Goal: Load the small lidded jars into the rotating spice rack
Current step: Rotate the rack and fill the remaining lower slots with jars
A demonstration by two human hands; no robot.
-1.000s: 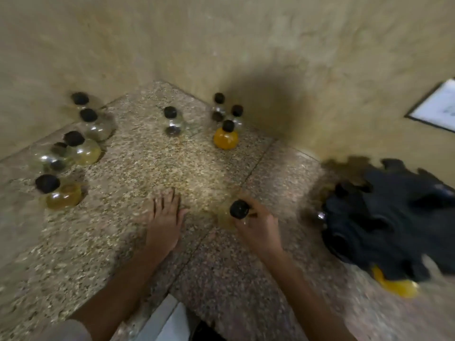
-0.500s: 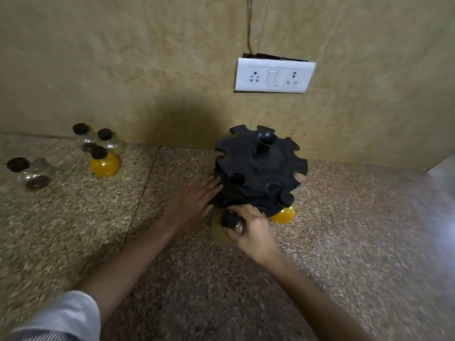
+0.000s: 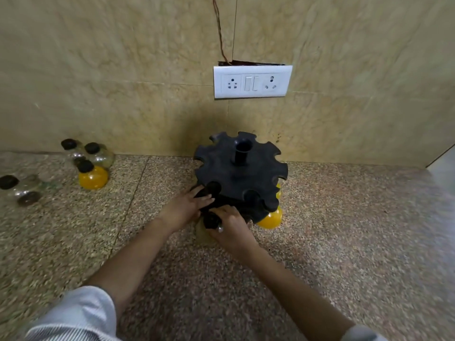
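Observation:
A black rotating spice rack (image 3: 240, 172) with notched tiers stands on the granite counter near the back wall. My right hand (image 3: 231, 228) grips a small jar (image 3: 211, 221) by its black lid, held against the lower tier at the rack's front left. My left hand (image 3: 186, 207) rests against the rack's left side, its fingers on the lower tier. An orange-filled jar (image 3: 270, 219) hangs in the lower tier at the front right. Loose jars stand at the left: an orange one (image 3: 92, 175), two clear ones (image 3: 98, 153) behind it, and one more (image 3: 18, 187) at the frame's left edge.
A white socket and switch plate (image 3: 252, 81) is on the tiled wall (image 3: 123, 70) above the rack, with a thin wire (image 3: 220, 33) running up from it. Speckled granite counter (image 3: 344, 230) spreads to the right and front of the rack.
My view swung right from the loose jars to the rack. My right hand carried the jar to the rack's lower tier, and my left hand came off the counter onto the rack's side.

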